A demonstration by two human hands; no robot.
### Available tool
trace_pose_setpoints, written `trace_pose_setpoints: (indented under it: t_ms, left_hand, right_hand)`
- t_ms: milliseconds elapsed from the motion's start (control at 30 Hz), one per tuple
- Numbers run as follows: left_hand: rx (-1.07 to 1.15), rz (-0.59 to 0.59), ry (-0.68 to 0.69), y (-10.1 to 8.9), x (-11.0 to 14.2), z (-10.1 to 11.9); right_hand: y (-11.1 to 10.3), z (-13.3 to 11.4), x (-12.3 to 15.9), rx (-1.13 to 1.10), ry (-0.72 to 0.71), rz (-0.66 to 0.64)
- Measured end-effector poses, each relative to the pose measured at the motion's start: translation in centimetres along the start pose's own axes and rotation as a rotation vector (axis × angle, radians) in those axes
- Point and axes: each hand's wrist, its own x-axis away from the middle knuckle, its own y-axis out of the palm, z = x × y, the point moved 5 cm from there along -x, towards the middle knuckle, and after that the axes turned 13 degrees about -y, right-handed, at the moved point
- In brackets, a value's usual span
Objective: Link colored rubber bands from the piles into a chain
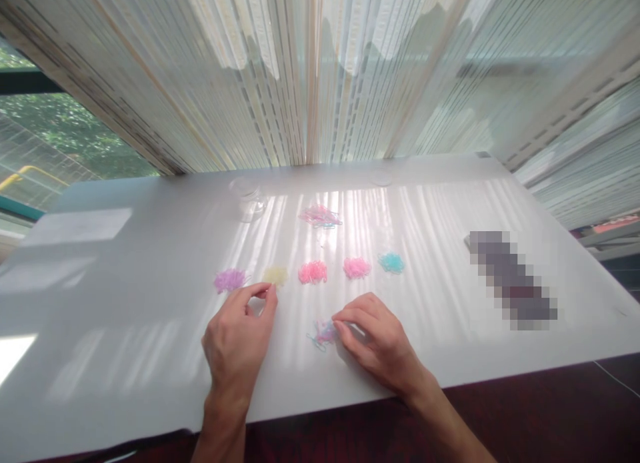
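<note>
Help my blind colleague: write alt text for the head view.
Pinched left hand at a yellow pile, right hand at a mixed pile, on a table. Purple, red, pink and teal piles share yellow's row; another mixed pile and a jar are behind.

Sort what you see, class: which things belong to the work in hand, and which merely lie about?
Work in hand:
- left hand, at the yellow pile
- right hand, at the near mixed pile
- purple pile, coral pile, pink pile, teal pile
- probably the far mixed pile

Seemingly lying about:
- clear jar, untouched
- pixelated object
</note>
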Motion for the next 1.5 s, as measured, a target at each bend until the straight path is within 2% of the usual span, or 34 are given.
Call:
trace_pose_setpoints:
  t_ms: [500,633,733,833,933,1000,1033,1167,1300,1400,1500]
  left_hand:
    - [0.001,-0.009,0.033,0.5,0.2,-0.3]
    - [-0.019,-0.043,-0.005,0.8,0.3,-0.5]
    - [0.041,-0.039,0.039,0.6,0.5,-0.3]
    - [0.172,-0.134,0.172,0.4,1.2,0.4]
    - [0.259,-0.366,0.358,0.8,2.5,1.7]
    - [0.287,-0.482,0.475,1.2,3.6,2.5]
    - [0.293,-0.498,0.508,1.3,4.1,2.7]
    - [0.29,-0.516,0.587,2.3,5.4,2.9]
    - [0.289,-0.502,0.6,3.0,5.7,2.5]
    - [0.301,-0.497,0.593,3.2,5.6,2.5]
    - [0.316,-0.501,0.583,3.2,5.5,2.6]
  right_hand:
    - [0.0,0.0,-0.1,-0.001,0.007,-0.023]
    - [-0.2,0.1,-0.1,0.006,0.015,0.019]
    - [-0.6,0.4,0.0,0.052,0.059,0.099]
    - [-0.9,0.7,0.1,0.076,0.118,0.162]
    - [-1.0,0.8,0.2,0.074,0.136,0.166]
    - [-1.1,0.8,0.2,0.067,0.141,0.151]
    - [-1.1,0.8,0.3,0.063,0.149,0.129]
    - [-1.1,0.6,0.8,0.069,0.189,-0.059]
    - [-0.8,0.3,1.2,0.106,0.165,-0.208]
    - [-0.3,0.4,1.2,0.135,0.121,-0.237]
    - [-0.1,0.6,1.0,0.137,0.09,-0.209]
